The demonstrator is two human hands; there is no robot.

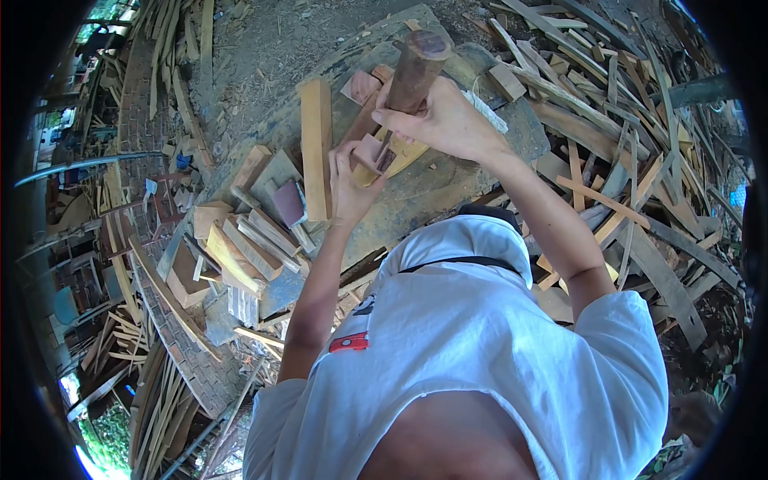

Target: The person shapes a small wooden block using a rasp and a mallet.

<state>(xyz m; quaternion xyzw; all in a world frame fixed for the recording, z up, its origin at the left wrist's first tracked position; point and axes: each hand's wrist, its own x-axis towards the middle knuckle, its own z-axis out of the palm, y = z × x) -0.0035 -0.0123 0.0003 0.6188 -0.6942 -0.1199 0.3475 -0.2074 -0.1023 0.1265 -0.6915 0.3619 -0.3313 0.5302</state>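
My right hand (448, 120) is wrapped round a dark brown cylindrical wooden piece (416, 74), which stands tilted with its round end up. From below that hand a narrow dark blade-like part (387, 148) points down toward my left hand. My left hand (352, 180) grips a small wooden block (370, 154), its fingers bent over the block's far side. Where the narrow part meets the block is hard to make out. Just left of my left hand lies a long light wooden beam (316, 148). A yellowish wood piece (406, 156) lies beneath my hands.
The worn work surface (448, 180) extends under my hands. Several wood blocks (248, 244) and a purple-brown block (289, 202) lie at the left. Scrap planks (624, 184) are heaped on the right, and more long strips (160, 408) lie at the lower left.
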